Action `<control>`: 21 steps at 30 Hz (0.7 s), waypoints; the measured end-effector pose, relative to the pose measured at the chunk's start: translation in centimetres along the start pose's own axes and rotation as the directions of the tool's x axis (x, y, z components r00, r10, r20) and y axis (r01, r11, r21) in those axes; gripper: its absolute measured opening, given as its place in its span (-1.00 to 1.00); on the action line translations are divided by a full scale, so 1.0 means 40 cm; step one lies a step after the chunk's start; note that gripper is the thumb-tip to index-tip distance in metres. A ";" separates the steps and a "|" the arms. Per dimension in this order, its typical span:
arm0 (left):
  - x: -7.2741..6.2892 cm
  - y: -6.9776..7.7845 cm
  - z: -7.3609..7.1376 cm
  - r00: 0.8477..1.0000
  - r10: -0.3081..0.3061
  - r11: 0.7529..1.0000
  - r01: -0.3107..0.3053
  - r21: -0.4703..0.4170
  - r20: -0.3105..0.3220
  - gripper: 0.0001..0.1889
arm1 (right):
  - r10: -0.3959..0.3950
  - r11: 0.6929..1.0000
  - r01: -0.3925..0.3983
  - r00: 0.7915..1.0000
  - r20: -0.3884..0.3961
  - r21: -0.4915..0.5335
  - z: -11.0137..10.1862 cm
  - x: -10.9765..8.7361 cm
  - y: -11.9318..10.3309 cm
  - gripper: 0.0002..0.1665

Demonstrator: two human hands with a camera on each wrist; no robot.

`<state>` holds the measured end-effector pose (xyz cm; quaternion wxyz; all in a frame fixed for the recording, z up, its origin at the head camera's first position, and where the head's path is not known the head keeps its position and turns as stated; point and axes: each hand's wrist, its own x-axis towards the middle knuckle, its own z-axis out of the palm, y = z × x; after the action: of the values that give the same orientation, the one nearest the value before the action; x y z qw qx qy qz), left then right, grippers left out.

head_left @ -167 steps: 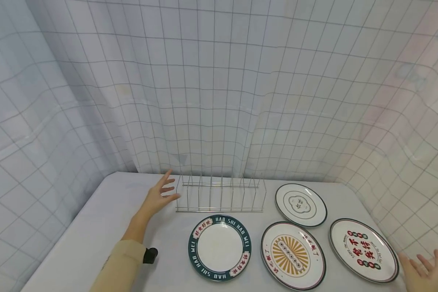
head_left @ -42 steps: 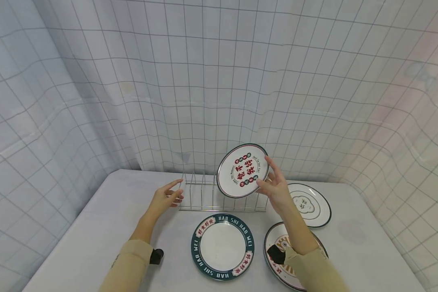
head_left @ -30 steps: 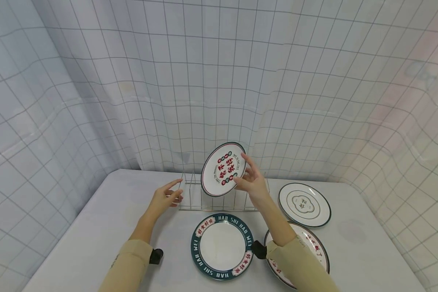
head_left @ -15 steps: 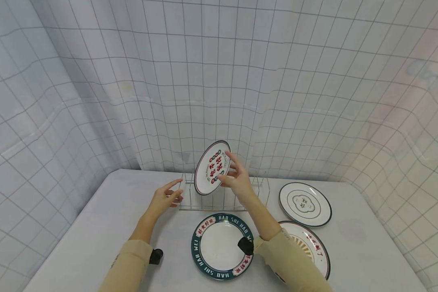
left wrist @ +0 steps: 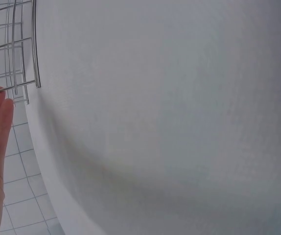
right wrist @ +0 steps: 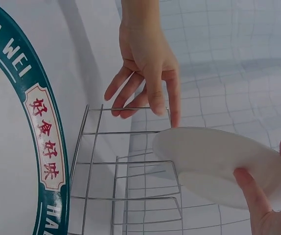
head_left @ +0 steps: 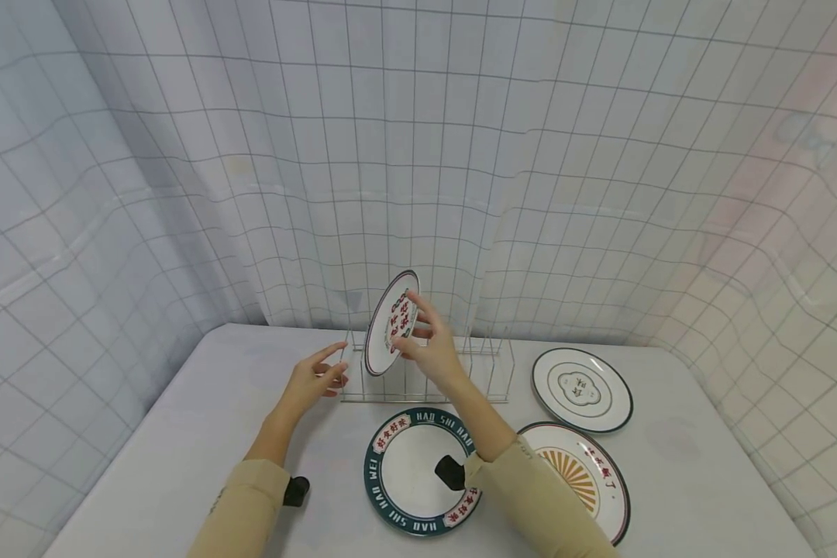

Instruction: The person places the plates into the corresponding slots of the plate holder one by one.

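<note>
Right hand (head_left: 435, 354) pinches a round red-lettered white plate (head_left: 384, 327); below its fingers, a silver wire rack (head_left: 425, 401), left hand (head_left: 311, 381) loosely spread alongside. Seemingly racking: next calls for lowering upright.

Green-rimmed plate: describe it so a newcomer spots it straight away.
On the white table, find the wire rack along the far edge. On the rack's near side lies the green-rimmed plate, its centre plain white. It alone has a broad, dark green rim with white lettering.

High head, close wrist views share rack (right wrist: 130, 162)
</note>
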<state>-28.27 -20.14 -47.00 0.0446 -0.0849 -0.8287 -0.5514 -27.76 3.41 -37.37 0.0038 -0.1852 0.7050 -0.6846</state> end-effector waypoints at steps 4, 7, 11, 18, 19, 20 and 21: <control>-0.001 0.000 0.000 1.000 -0.005 1.000 0.005 0.006 -0.002 -0.49 | -0.006 1.000 0.006 1.000 0.011 -0.014 0.018 -0.010 -0.019 -0.10; 0.000 0.000 0.002 1.000 -0.008 1.000 0.008 0.005 0.004 -0.48 | -0.025 0.999 0.025 1.000 0.005 -0.048 0.034 -0.024 -0.040 -0.13; 0.000 0.003 0.002 1.000 -0.014 1.000 0.014 0.007 0.009 -0.48 | -0.046 0.996 0.046 0.999 0.004 -0.079 0.050 -0.037 -0.056 -0.18; -0.002 0.007 -0.001 1.000 -0.024 1.000 0.024 0.018 0.001 -0.48 | -0.049 0.996 0.049 0.999 -0.006 -0.069 0.064 -0.014 -0.006 -0.19; -0.002 0.006 -0.001 1.000 -0.023 1.000 0.023 0.017 0.003 -0.48 | -0.050 0.996 0.050 0.999 -0.008 -0.079 0.067 -0.009 0.008 -0.19; -0.002 0.005 -0.001 1.000 -0.023 1.000 0.023 0.016 0.005 -0.48 | -0.048 0.995 0.047 0.999 -0.010 -0.086 0.070 -0.006 0.021 -0.20; -0.002 0.004 0.000 1.000 -0.024 1.000 0.024 0.016 0.006 -0.48 | -0.045 0.994 0.044 0.999 -0.013 -0.100 0.074 -0.004 0.035 -0.19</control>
<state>-28.17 -20.10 -46.86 0.0359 -0.0763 -0.8342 -0.5449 -27.21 0.60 -38.93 -0.0261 -0.1954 0.7339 -0.6500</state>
